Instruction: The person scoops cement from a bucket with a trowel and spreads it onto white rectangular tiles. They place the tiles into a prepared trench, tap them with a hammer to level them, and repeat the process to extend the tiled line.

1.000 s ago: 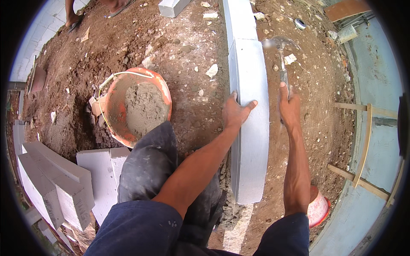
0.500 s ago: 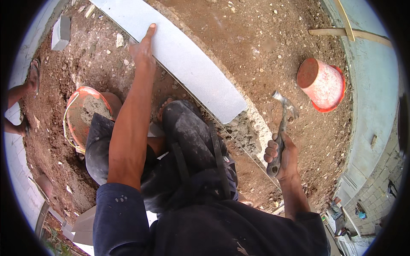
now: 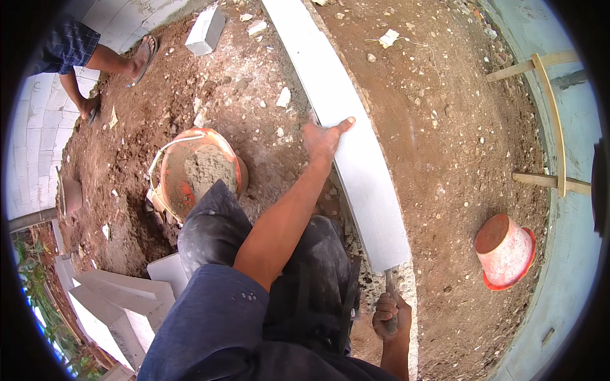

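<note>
Head camera looked down on a long white concrete block (image 3: 356,152) lying on brown soil (image 3: 445,127). Left hand (image 3: 324,140) pressed its edge, fingers spread. Right hand (image 3: 391,314) gripped a hammer handle (image 3: 389,286), fingers curled tight, beside the block's near end. An orange mortar bucket (image 3: 197,171) sat just left.

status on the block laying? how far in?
Done: a row of white blocks already lies in a line across the dirt. In hand: the left hand rests on the near block, and the right hand has its grip on a hammer handle at that block's near end. Left: loose blocks lie stacked at lower left, one more block sits apart, and the orange bucket holds mortar.
</note>
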Motion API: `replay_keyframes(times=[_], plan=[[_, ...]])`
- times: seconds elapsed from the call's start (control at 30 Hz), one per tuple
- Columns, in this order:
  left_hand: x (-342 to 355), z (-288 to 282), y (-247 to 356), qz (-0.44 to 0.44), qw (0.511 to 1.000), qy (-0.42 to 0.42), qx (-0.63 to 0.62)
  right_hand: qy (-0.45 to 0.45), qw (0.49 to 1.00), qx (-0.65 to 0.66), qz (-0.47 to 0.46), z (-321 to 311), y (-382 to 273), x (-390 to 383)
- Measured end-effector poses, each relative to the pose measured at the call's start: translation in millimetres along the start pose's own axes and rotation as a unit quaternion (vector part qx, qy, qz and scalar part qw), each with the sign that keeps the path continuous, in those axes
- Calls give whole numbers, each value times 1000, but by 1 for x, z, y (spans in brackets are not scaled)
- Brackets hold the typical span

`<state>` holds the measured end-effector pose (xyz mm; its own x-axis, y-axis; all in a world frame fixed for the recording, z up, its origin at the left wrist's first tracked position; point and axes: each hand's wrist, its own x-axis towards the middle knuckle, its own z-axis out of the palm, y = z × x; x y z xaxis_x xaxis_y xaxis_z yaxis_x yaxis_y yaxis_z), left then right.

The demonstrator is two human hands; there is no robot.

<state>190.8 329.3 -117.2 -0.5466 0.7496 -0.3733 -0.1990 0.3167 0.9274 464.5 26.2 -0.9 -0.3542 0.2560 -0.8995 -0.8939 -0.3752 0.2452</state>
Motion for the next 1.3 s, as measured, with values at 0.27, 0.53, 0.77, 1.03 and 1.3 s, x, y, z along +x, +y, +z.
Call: replay_keyframes(times=[0.27, 0.53, 0.77, 1.03, 1.3], plan=[[0, 4, 9, -54, 992, 5, 115, 67, 997, 27, 15, 42, 3, -1], [-1, -4, 15, -92, 988, 10, 124, 96, 969, -196, -113, 4, -9, -19], [1, 4, 4, -111, 990, 23, 77, 88, 773, -530, -338, 59, -64, 4], [-4, 0, 6, -116, 991, -13, 65, -2, 662, -654, -367, 237, -134, 168], [-5, -3, -1, -99, 993, -31, 50, -54, 658, -693, -290, 278, -95, 212]])
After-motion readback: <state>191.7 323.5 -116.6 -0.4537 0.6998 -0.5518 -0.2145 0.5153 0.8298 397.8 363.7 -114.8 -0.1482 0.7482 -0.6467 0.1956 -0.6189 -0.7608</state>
